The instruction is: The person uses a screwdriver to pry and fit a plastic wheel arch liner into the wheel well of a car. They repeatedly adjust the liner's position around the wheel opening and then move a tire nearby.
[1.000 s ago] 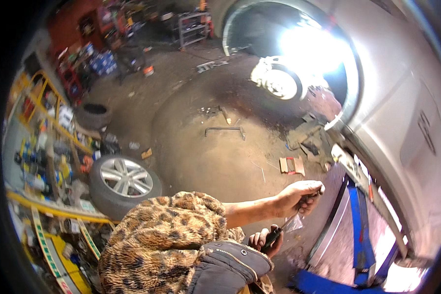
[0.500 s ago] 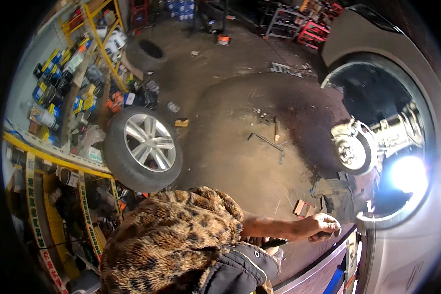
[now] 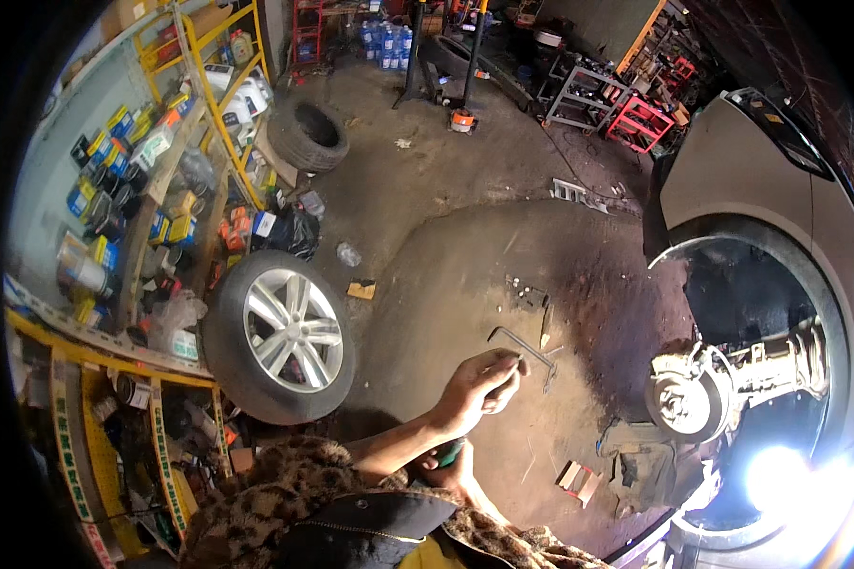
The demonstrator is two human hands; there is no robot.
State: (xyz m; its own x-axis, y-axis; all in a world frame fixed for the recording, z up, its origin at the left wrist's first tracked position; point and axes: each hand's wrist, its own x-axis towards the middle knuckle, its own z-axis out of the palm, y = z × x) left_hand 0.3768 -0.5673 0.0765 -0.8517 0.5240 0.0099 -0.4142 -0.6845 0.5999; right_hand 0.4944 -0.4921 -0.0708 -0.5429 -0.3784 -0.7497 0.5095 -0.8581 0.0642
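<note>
My left hand (image 3: 487,387) is raised in front of me with its fingers curled together; whatever they pinch, if anything, is too small to make out. Just below it, my right hand (image 3: 455,471) grips a dark green object (image 3: 443,454), mostly hidden by the hand and left wrist. Beyond the left fingertips a bent metal bar (image 3: 514,339) lies on the floor. On the left stands a wheel with a silver spoked rim (image 3: 294,330). At the right, the car's open wheel arch (image 3: 773,237) shows a bare hub and brake disc (image 3: 685,403), lit by a bright lamp (image 3: 778,479).
Left of me is a yellow-framed shelf (image 3: 114,341) crowded with boxes and bottles. A loose tyre (image 3: 308,136) lies behind the wheel. On the floor are a small red box (image 3: 577,482) and a dark cloth (image 3: 643,465). Tool carts (image 3: 588,100) stand at the back.
My left hand has swung from beside the wheel arch back to the left and farther up in the view. My right hand now shows with the dark green object. The view has tilted upward.
</note>
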